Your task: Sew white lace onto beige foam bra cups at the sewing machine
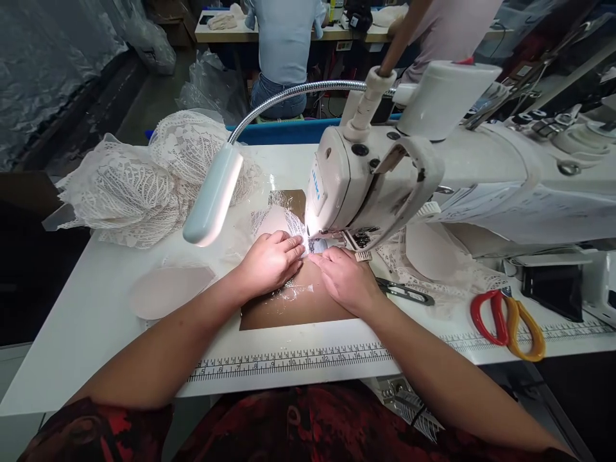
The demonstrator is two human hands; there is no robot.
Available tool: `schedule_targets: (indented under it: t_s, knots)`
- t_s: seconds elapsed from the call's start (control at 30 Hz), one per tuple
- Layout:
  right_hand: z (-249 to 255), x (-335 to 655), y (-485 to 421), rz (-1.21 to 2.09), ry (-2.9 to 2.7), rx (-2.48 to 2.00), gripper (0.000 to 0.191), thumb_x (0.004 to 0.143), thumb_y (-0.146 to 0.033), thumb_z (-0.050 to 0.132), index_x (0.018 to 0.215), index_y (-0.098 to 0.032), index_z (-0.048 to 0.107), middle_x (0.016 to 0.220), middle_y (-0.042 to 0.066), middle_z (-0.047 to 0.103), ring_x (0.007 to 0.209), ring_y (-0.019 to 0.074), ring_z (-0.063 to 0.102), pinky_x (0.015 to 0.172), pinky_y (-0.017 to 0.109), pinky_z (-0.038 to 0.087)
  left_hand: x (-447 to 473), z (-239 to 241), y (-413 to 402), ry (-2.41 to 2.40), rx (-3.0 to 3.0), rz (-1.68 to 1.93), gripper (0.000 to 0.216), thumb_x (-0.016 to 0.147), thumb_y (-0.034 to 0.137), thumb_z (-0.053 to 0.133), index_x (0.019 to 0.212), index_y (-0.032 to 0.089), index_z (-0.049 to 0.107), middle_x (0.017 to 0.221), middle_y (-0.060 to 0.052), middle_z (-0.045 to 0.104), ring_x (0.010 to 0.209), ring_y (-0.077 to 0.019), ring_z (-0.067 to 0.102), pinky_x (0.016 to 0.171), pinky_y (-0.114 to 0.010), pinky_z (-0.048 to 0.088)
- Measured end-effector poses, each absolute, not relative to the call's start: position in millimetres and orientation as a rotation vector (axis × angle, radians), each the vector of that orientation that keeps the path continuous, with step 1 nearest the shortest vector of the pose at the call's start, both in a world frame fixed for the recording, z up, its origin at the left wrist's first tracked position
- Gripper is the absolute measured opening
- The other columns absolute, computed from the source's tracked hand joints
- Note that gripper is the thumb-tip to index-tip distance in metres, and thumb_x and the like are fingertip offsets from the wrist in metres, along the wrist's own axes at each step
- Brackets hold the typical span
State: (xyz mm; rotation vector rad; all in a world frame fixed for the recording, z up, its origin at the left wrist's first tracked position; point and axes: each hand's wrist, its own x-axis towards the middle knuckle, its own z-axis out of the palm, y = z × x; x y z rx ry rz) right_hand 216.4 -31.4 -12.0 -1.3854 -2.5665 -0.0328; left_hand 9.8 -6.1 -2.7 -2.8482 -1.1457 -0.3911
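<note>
The left hand [275, 258] lies flat on the lace piece [275, 220] beside the sewing machine [332, 183], the right hand's [347, 277] grip cannot be determined, and uneven guiding pressure could pucker the lace piece.

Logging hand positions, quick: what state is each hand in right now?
Left hand: open, fingers together, resting on the lace-edged piece.
Right hand: over the brown sheet; whether it pinches anything can't be told.

one sewing machine [335, 176]; one lamp [213, 194]; two co-workers [285, 42] [455, 32].
</note>
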Motion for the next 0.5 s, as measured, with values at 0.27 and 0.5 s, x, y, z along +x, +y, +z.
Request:
schedule_targets:
  t_s: [0.27,0.5]
  knots:
    - [-16.3,220.3,-28.4,0.169,-2.46,-1.326,0.037,0.088,-0.015,0.043,0.114,-0.024,0.067,0.087,0.003,0.066,0.084,0.0171,0.058,0.07,0.026,0.04,7.1,-1.5,2.5,-1.323,-2.817,-0.413,0.033,0.094,0.03,0.041,0.116,0.016,0.061,0.124,-0.01,0.06,0.109,-0.0284,0.051,0.09,-0.041,0.04]
    - [-14.7,221.9,-27.1,0.187,-2.46,-1.329,0.032,0.089,-0.02,0.043,0.109,-0.025,0.068,0.091,0.003,0.067,0.083,0.0172,0.06,0.065,0.026,0.041,-1.7,-3.8,10.2,-1.52,-2.713,-0.415,0.036,0.092,0.035,0.042,0.12,0.019,0.059,0.129,-0.009,0.056,0.114,-0.0298,0.048,0.093,-0.044,0.039]
